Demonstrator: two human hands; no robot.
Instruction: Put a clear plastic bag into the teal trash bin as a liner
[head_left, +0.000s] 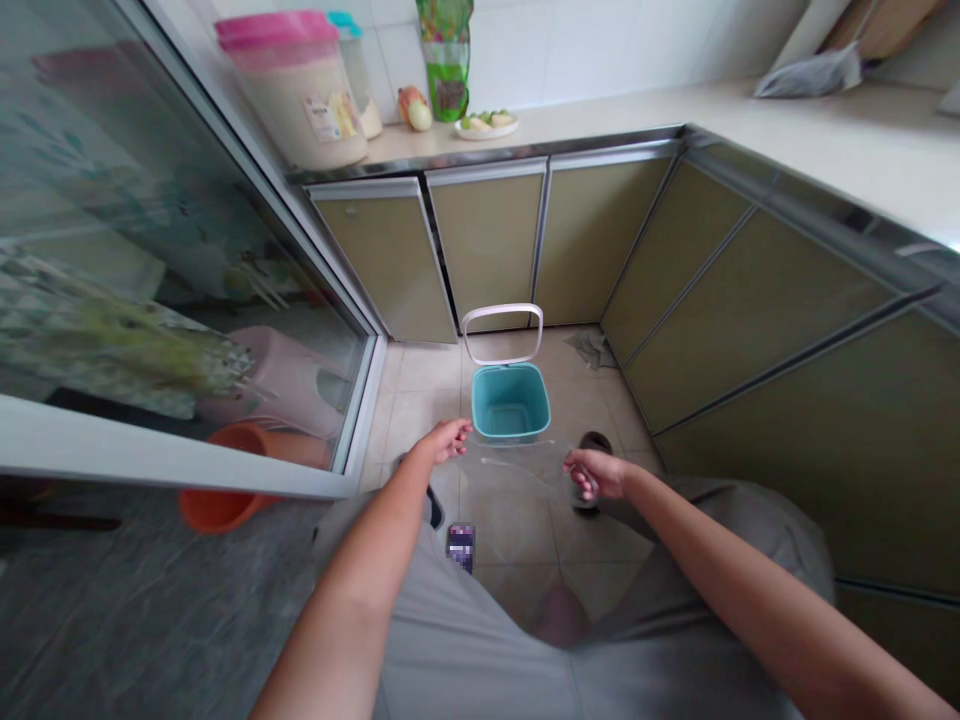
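A thin, see-through plastic bag [517, 468] stretches between my two hands, its edge showing as pale lines. My left hand [450, 440] pinches one side, beside the near left corner of a teal trash bin [511, 425]. On the other side my right hand [596, 473] has its fingers closed on the bag, to the right of the bin and nearer to me. The bin stands upright on the tiles, and its inside shows no contents. A pale rim ring [502, 308] stands raised at the bin's back edge.
Low cabinets [487, 230] line the back and right. A glass sliding door [225, 250] is at left, with an orange basin [217, 510] near it. A phone-like object [460, 547] lies between my feet. A grey cloth [592, 348] lies in the corner.
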